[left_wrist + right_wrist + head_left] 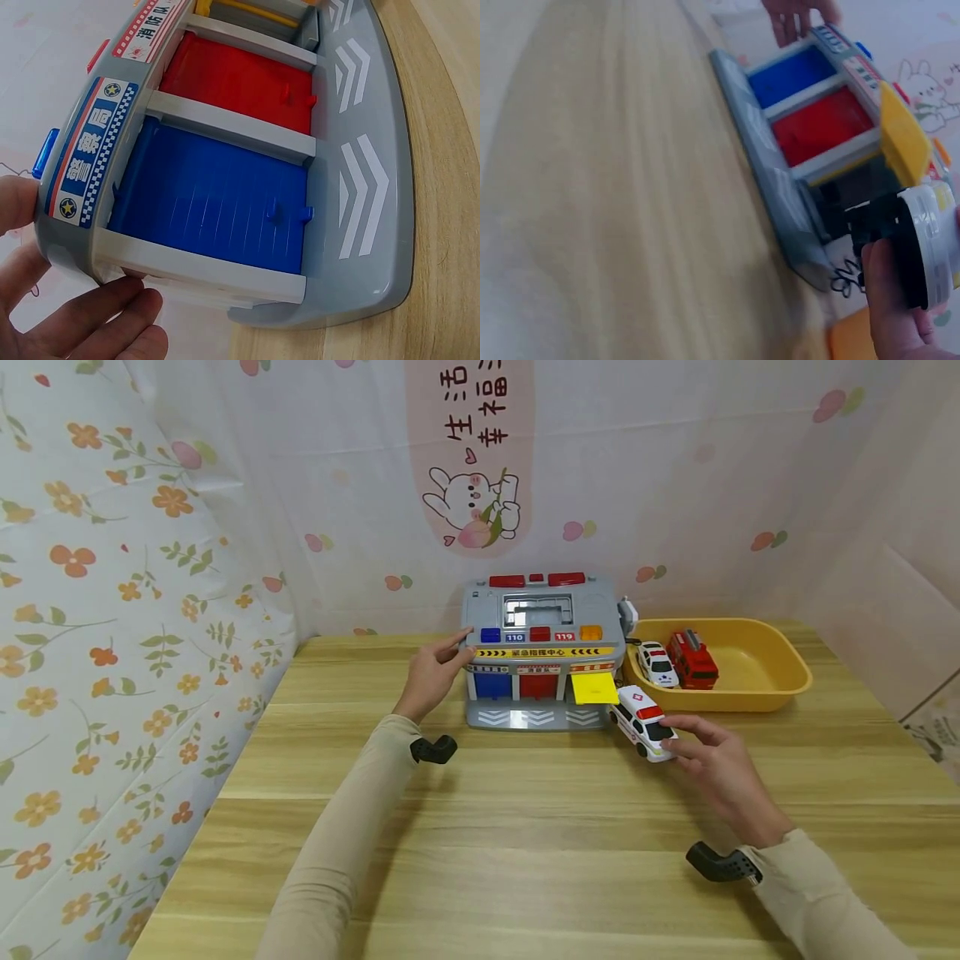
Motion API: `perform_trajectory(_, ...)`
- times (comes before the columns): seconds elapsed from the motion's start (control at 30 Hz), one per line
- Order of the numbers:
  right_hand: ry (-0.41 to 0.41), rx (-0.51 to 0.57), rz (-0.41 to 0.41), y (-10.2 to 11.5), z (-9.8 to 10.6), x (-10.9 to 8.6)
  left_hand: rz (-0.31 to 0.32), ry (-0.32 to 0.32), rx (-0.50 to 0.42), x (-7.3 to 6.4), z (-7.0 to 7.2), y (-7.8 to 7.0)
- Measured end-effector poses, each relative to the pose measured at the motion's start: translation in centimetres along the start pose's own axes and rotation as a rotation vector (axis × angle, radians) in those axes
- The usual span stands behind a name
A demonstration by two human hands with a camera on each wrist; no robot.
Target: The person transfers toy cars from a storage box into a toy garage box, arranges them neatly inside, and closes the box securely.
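A grey toy rescue station (538, 618) stands on the table. My left hand (431, 681) holds its left upper corner, with curled fingertips (142, 307) at the side wall. Blue door (217, 195) and red door (244, 86) are down; the yellow door (595, 688) is swung up, showing the bay behind it in the right wrist view. My right hand (716, 768) pinches a white toy ambulance (637, 720) by its front end between thumb and fingers. The ambulance is tilted, its rear beside the station's right front corner, close to the raised door.
A yellow tray (765, 693) stands right of the station, holding a white toy police car (657, 665) and a red toy fire truck (692, 660). Patterned cloth (337, 527) hangs behind and left of the wooden table (525, 843).
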State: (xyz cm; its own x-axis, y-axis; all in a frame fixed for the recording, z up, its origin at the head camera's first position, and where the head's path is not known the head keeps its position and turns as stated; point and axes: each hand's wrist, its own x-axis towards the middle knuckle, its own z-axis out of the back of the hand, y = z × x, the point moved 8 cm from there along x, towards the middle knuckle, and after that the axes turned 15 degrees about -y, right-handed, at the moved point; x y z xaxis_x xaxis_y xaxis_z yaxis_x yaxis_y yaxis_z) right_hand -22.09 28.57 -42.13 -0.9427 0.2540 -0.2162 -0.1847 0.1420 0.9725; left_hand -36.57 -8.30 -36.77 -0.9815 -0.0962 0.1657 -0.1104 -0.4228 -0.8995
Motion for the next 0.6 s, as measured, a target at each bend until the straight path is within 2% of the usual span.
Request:
perform_trajectory(0.4, 0.045, -0.085, -0.034, -1.2, -2.3, 0.1, -0.013, 0.001, -0.012, 0.0, 0.0, 0.0)
perform_trajectory(0.6, 0.040, -0.130, -0.062, -1.6, -3.5, 0.5, -0.022, 0.003, -0.016, 0.0, 0.0, -0.1)
